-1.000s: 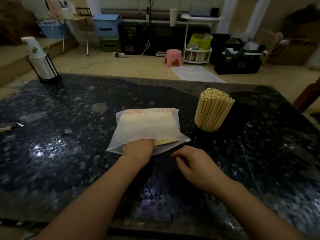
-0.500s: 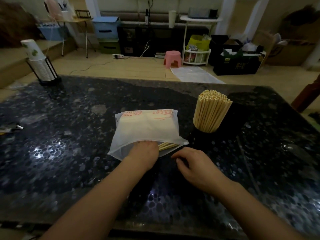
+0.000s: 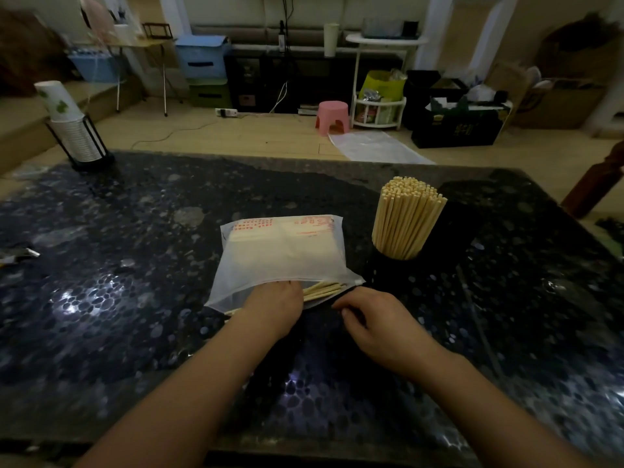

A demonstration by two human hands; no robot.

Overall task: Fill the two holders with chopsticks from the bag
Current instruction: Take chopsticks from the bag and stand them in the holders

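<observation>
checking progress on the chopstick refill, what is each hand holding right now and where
Left hand reaches into the bag's open mouth among chopsticks; its fingers are hidden. Right hand pinches the bag's near edge.

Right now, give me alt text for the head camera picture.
A person's left hand reaches into a white plastic bag of chopsticks on a dark table; the right hand rests beside its opening. A full holder stands right.

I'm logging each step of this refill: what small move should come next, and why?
Probably draw the left hand back out with a bundle of pale wooden chopsticks, since its fingers are inside the translucent white plastic bag while the right hand pinches the bag's mouth.
</observation>
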